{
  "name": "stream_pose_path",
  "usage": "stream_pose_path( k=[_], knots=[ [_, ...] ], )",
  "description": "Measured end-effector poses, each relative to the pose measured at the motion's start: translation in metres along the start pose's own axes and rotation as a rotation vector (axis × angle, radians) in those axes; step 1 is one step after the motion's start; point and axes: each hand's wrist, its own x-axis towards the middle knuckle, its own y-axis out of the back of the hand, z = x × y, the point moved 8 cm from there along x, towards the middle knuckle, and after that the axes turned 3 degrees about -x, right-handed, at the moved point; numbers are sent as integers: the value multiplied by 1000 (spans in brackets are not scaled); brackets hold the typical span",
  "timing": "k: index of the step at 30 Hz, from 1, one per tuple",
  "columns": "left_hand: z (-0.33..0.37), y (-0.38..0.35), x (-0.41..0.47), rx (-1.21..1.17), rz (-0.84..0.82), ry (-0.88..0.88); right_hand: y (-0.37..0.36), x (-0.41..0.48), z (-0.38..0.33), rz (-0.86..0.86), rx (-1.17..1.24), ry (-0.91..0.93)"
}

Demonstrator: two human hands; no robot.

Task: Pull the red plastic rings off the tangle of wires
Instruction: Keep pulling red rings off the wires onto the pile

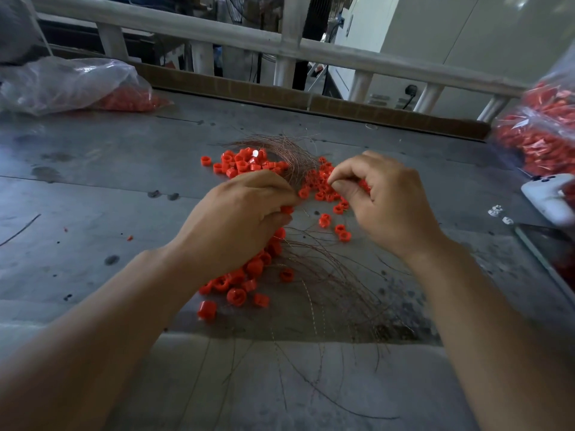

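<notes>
Thin wires [326, 290] fan toward the bottom edge on the tabletop [93, 181], red rings [245, 164] scattered mid-frame, where the left hand [242, 216] grips a ring-strung bunch and the right hand [389, 200] pinches thumb to forefinger on something too fine to tell.

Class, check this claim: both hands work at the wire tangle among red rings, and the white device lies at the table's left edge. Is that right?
No. The head view shows the white device at the right edge of the table, not the left. The rest holds: the left hand and right hand work at the wire tangle among red rings.
</notes>
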Motion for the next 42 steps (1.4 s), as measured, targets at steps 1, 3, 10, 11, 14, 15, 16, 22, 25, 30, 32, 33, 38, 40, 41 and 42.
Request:
stream_pose_path(
  k=[1, 3, 10, 11, 14, 15, 16, 22, 25, 30, 32, 33, 38, 40, 41, 42],
  knots=[
    [-2, 1, 0, 5, 11, 10, 0, 0, 4, -22, 3, -33],
    [-3, 1, -1, 5, 13, 15, -4, 0, 7, -82, 3, -64],
    [0, -2, -4, -21, -8, -15, -14, -2, 2, -140, 41, -62],
    [0, -2, -4, -8, -12, -12, -13, -2, 2, -128, 30, -57],
    [-7, 1, -3, -12, 0, 40, -2, 0, 9, -37, -23, -86],
    [-11, 3, -3, -22, 9, 63, 2, 1, 12, -12, -36, -106],
    [-13, 4, -2, -26, 15, 76, 5, 1, 15, 1, -47, -123],
    [-18, 10, -3, 2, 45, 74, 8, 1, 24, 14, -79, -191],
    [-15, 7, -3, 27, 23, 34, 9, 1, 27, 19, -69, -210],
    [-9, 0, -4, 1, -14, 22, -5, -1, 11, -73, -30, -157],
    [-4, -2, -3, -8, -34, 4, -17, -2, -5, -145, -37, -61],
    [-2, -4, -2, -12, -47, -7, -23, -4, -14, -172, -28, -13],
    [2, -10, -2, -21, -91, -16, -34, -7, -27, -229, 92, 36],
    [1, -9, -2, -34, -85, -14, -34, -7, -26, -220, 114, 21],
    [1, -8, -2, -37, -82, -16, -33, -7, -26, -214, 131, 15],
    [1, -8, -2, -32, -80, -18, -33, -7, -24, -211, 149, 8]
  ],
)
